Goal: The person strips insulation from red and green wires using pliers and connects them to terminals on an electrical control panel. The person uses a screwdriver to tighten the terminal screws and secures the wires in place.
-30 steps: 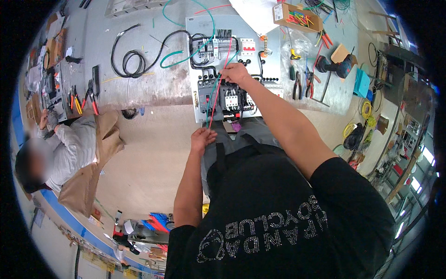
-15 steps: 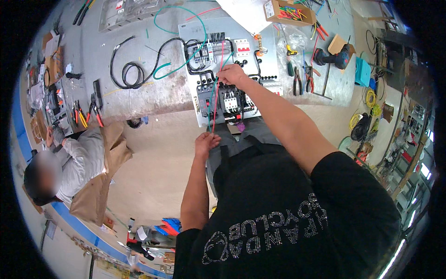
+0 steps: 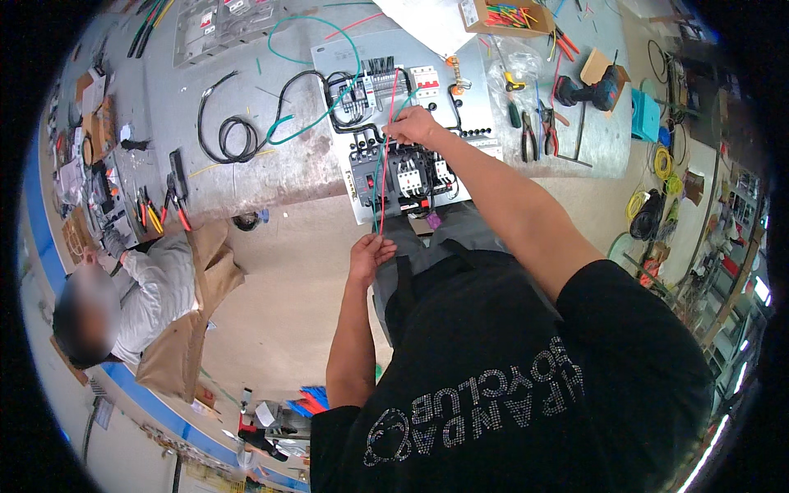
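A grey mounting panel (image 3: 326, 56) with contactors, breakers and terminal rows lies at the bench's front edge. Over its lower half, my right hand (image 3: 413, 125) pinches a red wire (image 3: 385, 185) and a green wire (image 3: 377, 191) between thumb and fingers. Below the panel edge, my left hand (image 3: 371, 258) is closed on the lower ends of both wires, which run nearly straight between the hands. The red one continues up to the terminal row; the green one loops away over the panel's upper left. Exact wire tips are hidden by my left fingers.
Left of the panel lies a coil of black cable (image 3: 238, 140). To its right are pliers (image 3: 528, 140), a cordless drill (image 3: 593, 92) and a cardboard box (image 3: 534, 20) of coloured pieces. A clear-lidded enclosure (image 3: 222, 33) stands behind. At left, another person (image 3: 160, 283) works.
The whole view has shifted slightly. Both hands keep nearly the same places and grips on the two wires.
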`<act>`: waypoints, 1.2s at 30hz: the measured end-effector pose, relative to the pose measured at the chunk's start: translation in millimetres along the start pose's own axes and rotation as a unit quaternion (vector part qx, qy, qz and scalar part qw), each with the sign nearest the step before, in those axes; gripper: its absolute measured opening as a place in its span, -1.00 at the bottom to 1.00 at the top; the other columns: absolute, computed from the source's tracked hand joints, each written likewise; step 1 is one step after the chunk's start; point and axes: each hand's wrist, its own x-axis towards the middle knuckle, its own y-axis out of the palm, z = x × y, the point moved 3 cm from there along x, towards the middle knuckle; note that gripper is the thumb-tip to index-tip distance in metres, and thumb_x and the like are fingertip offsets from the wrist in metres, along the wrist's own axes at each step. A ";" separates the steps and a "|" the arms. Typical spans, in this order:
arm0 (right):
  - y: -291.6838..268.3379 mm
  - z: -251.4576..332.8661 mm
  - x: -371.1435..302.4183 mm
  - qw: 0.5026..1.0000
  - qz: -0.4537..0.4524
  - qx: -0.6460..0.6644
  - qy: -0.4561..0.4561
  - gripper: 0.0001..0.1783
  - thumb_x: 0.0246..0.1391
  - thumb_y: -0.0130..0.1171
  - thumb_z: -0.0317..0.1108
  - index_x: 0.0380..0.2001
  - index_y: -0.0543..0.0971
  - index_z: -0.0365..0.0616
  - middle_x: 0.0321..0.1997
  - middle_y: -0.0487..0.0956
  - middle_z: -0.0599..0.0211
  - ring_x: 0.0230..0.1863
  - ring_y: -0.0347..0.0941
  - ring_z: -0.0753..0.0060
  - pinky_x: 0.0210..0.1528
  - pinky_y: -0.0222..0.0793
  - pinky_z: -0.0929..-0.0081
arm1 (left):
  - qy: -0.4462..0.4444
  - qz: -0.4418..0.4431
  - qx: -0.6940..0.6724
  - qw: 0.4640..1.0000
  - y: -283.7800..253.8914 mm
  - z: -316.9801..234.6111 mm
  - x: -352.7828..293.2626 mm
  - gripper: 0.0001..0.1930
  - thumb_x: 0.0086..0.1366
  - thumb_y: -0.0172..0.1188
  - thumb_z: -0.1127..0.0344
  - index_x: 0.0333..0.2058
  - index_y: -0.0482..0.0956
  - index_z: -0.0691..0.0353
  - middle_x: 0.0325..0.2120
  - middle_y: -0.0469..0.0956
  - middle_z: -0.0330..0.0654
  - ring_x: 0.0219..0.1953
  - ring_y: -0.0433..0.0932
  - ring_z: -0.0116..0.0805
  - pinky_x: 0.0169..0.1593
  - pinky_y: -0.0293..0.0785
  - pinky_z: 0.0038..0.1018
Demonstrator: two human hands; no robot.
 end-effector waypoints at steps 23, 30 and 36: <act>7.9 -1.0 -3.1 0.997 -0.056 -0.021 -0.046 -0.67 -0.03 0.37 -0.27 -0.41 0.60 -0.40 -0.45 0.68 0.09 -0.48 0.68 0.35 -0.41 0.60 0.47 | 0.140 -0.078 0.124 0.979 16.1 -12.3 -6.5 -0.81 0.40 0.16 0.30 -0.22 0.52 0.36 -0.44 0.62 -0.10 -0.45 0.68 -0.30 -0.35 0.62 -0.46; 7.3 -10.9 -1.7 0.998 -0.047 0.043 -0.010 -0.71 -0.01 0.36 -0.30 -0.39 0.60 -0.37 -0.45 0.68 0.10 -0.49 0.68 0.35 -0.47 0.61 0.44 | 0.232 -0.151 0.340 0.899 18.1 -18.9 -10.4 -0.74 0.43 0.09 0.27 -0.29 0.53 0.40 -0.55 0.57 -0.05 -0.56 0.63 -0.27 -0.46 0.58 -0.38; 10.5 -12.7 0.6 0.998 -0.049 0.048 -0.009 -0.72 0.02 0.35 -0.30 -0.34 0.60 -0.34 -0.43 0.68 0.15 -0.51 0.66 0.40 -0.48 0.60 0.47 | 0.291 -0.198 0.530 0.771 27.0 -31.3 -16.7 -0.76 0.41 0.04 0.25 -0.36 0.50 0.31 -0.50 0.54 0.21 -0.41 0.54 0.28 -0.32 0.41 0.03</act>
